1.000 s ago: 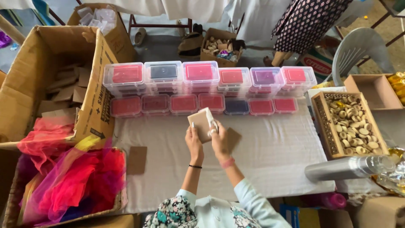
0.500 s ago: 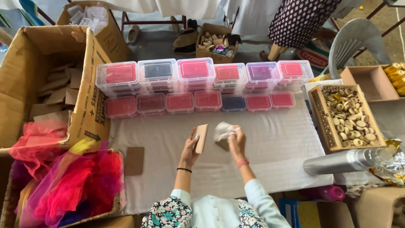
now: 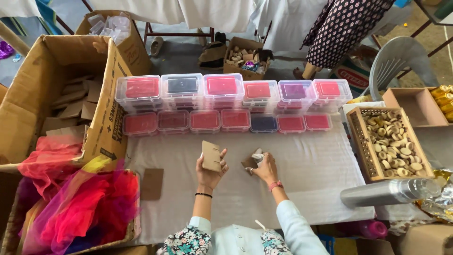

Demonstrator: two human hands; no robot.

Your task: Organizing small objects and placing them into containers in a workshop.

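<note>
My left hand (image 3: 211, 171) holds a small brown cardboard piece (image 3: 211, 155) upright above the white cloth-covered table (image 3: 306, 165). Just to its right, my right hand (image 3: 265, 169) is closed around a small crumpled white and brown item (image 3: 255, 157), low over the cloth. The two hands are apart. Behind them stand two rows of clear plastic boxes (image 3: 222, 101) with red, pink, purple and dark blue contents.
A big open cardboard box (image 3: 56, 99) with brown card pieces stands at left, bright pink and red netting fabric (image 3: 75, 208) below it. A flat brown card (image 3: 152, 183) lies on the cloth. Wooden tray of rings (image 3: 391, 144) and a steel bottle (image 3: 391, 191) at right. Another person stands beyond the table.
My hands, together on one card a second ago, have separated: the left keeps the card, the right has pulled a small crumpled item off to the right and lowered it.
</note>
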